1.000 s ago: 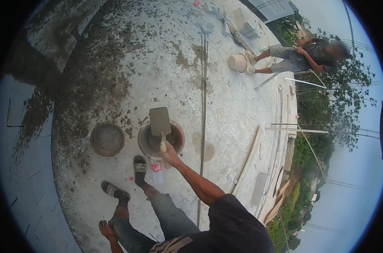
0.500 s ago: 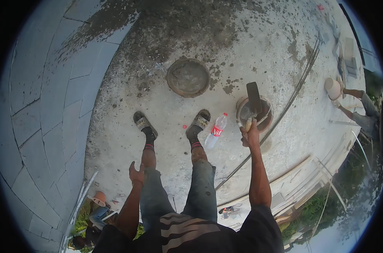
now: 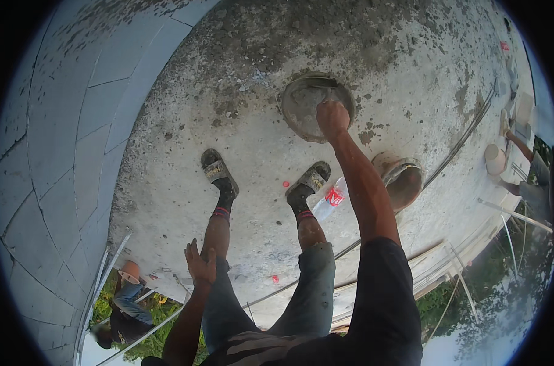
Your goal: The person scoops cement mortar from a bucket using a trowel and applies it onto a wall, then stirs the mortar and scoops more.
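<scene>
My right hand (image 3: 333,120) is closed around the handle of a trowel (image 3: 327,83), which is partly hidden by the hand. Its dark blade dips into a round, shallow pan (image 3: 285,113) of wet grey mortar on the concrete floor ahead of my feet. Beside my left knee hangs my left hand (image 3: 201,263), fingers spread and holding nothing. A mortar-stained bucket (image 3: 405,186) is on the floor right of my right forearm. Between that forearm and my right foot lies a clear plastic bottle (image 3: 330,200) with a red label.
A grey block wall (image 3: 63,158) curves along the left. Long thin rods (image 3: 466,134) run across the floor at the right. One person (image 3: 130,305) is at the lower left near an orange bucket (image 3: 129,272); another person (image 3: 536,177) at far right is by a pale bucket (image 3: 495,160).
My right hand has carried the trowel from over the bucket, leftward and away from me, into the pan. My left hand stays by my knee, with its fingers now more spread. The view has shifted.
</scene>
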Available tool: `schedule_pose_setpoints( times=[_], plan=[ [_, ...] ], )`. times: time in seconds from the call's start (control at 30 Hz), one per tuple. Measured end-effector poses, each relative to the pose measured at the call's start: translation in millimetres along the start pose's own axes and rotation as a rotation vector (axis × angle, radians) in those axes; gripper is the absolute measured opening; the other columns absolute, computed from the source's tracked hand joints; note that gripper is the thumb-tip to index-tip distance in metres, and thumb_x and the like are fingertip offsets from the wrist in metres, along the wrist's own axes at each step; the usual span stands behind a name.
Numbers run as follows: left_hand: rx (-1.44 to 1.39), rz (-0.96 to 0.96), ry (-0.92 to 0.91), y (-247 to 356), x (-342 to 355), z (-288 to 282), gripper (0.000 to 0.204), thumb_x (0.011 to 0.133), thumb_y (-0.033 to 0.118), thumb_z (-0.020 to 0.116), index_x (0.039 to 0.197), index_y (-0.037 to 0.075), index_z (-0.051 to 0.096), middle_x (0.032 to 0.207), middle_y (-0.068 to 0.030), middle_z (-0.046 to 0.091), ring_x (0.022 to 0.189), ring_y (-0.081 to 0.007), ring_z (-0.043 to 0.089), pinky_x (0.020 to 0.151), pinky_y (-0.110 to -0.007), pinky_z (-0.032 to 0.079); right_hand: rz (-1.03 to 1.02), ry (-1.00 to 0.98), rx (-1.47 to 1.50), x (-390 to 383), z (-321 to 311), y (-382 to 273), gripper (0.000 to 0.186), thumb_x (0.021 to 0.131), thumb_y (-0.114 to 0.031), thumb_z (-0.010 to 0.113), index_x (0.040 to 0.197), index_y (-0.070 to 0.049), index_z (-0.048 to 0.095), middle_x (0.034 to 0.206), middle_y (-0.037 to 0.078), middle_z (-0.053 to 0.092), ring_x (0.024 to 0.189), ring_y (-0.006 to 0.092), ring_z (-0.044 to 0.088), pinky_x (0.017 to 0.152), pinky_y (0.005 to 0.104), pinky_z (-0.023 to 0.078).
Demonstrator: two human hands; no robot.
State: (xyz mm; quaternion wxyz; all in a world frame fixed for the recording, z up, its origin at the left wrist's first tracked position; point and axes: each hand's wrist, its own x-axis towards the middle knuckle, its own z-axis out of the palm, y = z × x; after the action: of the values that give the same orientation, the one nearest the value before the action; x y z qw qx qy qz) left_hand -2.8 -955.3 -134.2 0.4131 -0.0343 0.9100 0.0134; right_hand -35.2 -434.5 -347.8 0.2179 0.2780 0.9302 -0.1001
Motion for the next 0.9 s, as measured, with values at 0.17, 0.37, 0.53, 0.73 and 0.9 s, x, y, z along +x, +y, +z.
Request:
schedule_pose_setpoints(
  times=[0.17, 0.37, 0.53, 0.73, 0.9],
  plan=[
    [-0.129, -0.027, -0.021, -10, 6, -19, 0.078, 0.086, 0.043, 0.063, 0.146, 0.005, 0.033, 0.149, -0.0305, 0.030, 0.140, -0.0463, 0.026, 0.112, -0.054, 0.029, 0.137, -0.098, 0.091, 33, -23, -37, 0.026, 0.087, -0.018, 0.052, 0.089, -0.001, 0.072, 0.091, 0.021, 0.070, 0.084, 0.0377, 0.071, 0.072, 0.0451, 0.059],
    [-0.026, -0.051, -0.060, -21, 8, -18, 0.074, 0.088, 0.040, 0.062, 0.146, 0.006, 0.032, 0.150, -0.0287, 0.028, 0.139, -0.0462, 0.026, 0.113, -0.052, 0.030, 0.181, -0.146, 0.211, -48, -7, -16, 0.026, 0.079, -0.008, 0.058, 0.101, 0.003, 0.065, 0.088, 0.026, 0.069, 0.083, 0.0407, 0.070, 0.070, 0.0463, 0.058],
    [-0.080, -0.012, -0.033, -30, 10, -11, 0.075, 0.088, 0.039, 0.063, 0.147, 0.007, 0.030, 0.149, -0.0277, 0.030, 0.140, -0.0454, 0.025, 0.113, -0.052, 0.030, 0.187, -0.176, 0.304, -83, 9, -32, 0.045, 0.075, -0.004, 0.056, 0.120, 0.001, 0.054, 0.083, 0.030, 0.066, 0.079, 0.0443, 0.068, 0.072, 0.0530, 0.056],
    [-0.118, -0.001, -0.028, -36, 11, -17, 0.074, 0.088, 0.039, 0.062, 0.147, 0.008, 0.030, 0.149, -0.0276, 0.029, 0.141, -0.0443, 0.025, 0.113, -0.052, 0.029, 0.246, -0.126, 0.206, -119, 1, -80, 0.027, 0.080, -0.006, 0.055, 0.106, 0.002, 0.056, 0.087, 0.027, 0.066, 0.080, 0.0455, 0.067, 0.070, 0.0503, 0.056],
    [-0.082, -0.001, -0.033, -39, 9, -14, 0.075, 0.089, 0.040, 0.061, 0.148, 0.007, 0.029, 0.150, -0.0281, 0.028, 0.141, -0.0444, 0.025, 0.114, -0.052, 0.029, 0.144, -0.123, 0.105, -143, -18, -75, 0.024, 0.082, -0.008, 0.056, 0.105, 0.000, 0.056, 0.085, 0.027, 0.066, 0.079, 0.0444, 0.067, 0.069, 0.0512, 0.055]
  ],
)
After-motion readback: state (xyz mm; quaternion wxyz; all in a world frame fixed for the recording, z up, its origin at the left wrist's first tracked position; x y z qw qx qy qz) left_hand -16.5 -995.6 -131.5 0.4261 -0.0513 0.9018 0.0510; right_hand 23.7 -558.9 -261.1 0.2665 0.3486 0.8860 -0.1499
